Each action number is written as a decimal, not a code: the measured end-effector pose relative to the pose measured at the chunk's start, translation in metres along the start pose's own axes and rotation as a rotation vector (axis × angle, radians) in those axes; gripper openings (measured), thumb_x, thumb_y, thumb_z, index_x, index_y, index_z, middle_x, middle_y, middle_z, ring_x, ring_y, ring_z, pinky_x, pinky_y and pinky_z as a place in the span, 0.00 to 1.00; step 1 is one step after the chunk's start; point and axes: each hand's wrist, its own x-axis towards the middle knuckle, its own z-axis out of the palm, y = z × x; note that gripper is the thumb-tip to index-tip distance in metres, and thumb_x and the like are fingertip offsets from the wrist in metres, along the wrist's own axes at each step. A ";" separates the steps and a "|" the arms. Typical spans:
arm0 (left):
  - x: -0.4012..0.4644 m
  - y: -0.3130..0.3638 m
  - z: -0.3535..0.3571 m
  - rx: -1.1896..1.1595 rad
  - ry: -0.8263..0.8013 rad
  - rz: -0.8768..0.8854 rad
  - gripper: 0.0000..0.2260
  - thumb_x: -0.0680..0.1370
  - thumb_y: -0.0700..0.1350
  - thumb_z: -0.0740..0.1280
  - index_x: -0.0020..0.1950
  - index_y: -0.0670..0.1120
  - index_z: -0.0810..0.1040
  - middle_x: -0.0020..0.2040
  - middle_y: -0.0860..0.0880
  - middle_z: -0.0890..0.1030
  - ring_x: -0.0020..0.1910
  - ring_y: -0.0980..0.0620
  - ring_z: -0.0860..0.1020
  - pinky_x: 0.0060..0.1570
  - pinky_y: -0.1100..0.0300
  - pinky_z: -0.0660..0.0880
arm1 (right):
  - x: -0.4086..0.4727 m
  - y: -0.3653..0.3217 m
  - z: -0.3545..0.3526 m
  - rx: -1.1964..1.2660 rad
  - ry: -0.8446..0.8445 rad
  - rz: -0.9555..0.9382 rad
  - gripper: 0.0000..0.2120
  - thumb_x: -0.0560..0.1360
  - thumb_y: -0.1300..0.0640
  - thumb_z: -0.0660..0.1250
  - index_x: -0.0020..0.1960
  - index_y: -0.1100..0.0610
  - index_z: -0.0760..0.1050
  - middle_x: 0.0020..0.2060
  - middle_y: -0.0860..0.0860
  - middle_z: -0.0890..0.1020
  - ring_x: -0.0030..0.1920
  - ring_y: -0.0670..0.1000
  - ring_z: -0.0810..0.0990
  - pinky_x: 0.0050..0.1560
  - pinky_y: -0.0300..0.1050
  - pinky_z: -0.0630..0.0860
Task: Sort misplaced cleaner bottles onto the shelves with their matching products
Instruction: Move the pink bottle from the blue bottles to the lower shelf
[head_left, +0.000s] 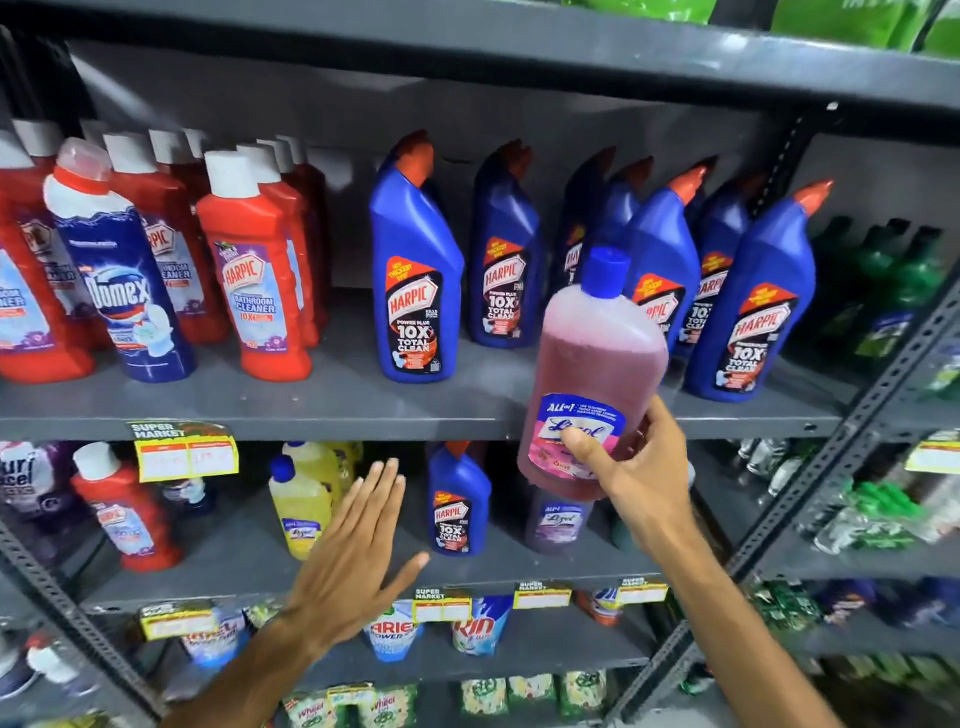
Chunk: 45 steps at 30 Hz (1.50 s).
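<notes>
My right hand (631, 470) grips a pink Lizol bottle (597, 358) with a blue cap, held upright in front of the upper shelf edge (311, 415), before several blue Harpic bottles (415, 275). My left hand (358, 556) hovers open, fingers spread, in front of the middle shelf. On that shelf stand yellow Lizol bottles (301, 506), one blue Harpic bottle (460, 501), a purple Lizol bottle (556, 519) and a red Harpic bottle (127, 512). On the upper shelf a blue Domex bottle (122, 280) stands among red Harpic bathroom cleaners (260, 270).
Green bottles (893, 280) fill the neighbouring rack at the right. Detergent pouches (389, 631) sit on the lower shelf. Yellow price tags (184, 457) hang on the shelf edges. A slotted metal upright (810, 467) divides the racks.
</notes>
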 end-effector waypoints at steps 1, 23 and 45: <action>-0.005 -0.001 0.010 -0.004 -0.039 -0.016 0.40 0.85 0.66 0.53 0.84 0.37 0.47 0.86 0.39 0.48 0.85 0.43 0.49 0.82 0.45 0.51 | -0.008 0.005 -0.003 -0.011 0.013 0.010 0.33 0.60 0.42 0.85 0.60 0.49 0.78 0.50 0.47 0.90 0.48 0.51 0.90 0.48 0.51 0.86; -0.016 -0.017 0.188 -0.153 -0.475 -0.195 0.51 0.77 0.73 0.31 0.83 0.34 0.50 0.84 0.34 0.48 0.84 0.37 0.51 0.82 0.42 0.55 | -0.095 0.241 0.063 -0.107 0.313 0.472 0.31 0.56 0.45 0.85 0.54 0.45 0.76 0.50 0.48 0.87 0.43 0.40 0.87 0.44 0.40 0.86; -0.014 -0.027 0.230 -0.109 -0.491 -0.241 0.47 0.80 0.72 0.45 0.82 0.33 0.54 0.83 0.34 0.54 0.83 0.36 0.57 0.80 0.45 0.55 | -0.065 0.288 0.103 -0.178 0.334 0.458 0.35 0.60 0.47 0.88 0.58 0.34 0.72 0.53 0.34 0.85 0.52 0.40 0.87 0.53 0.48 0.87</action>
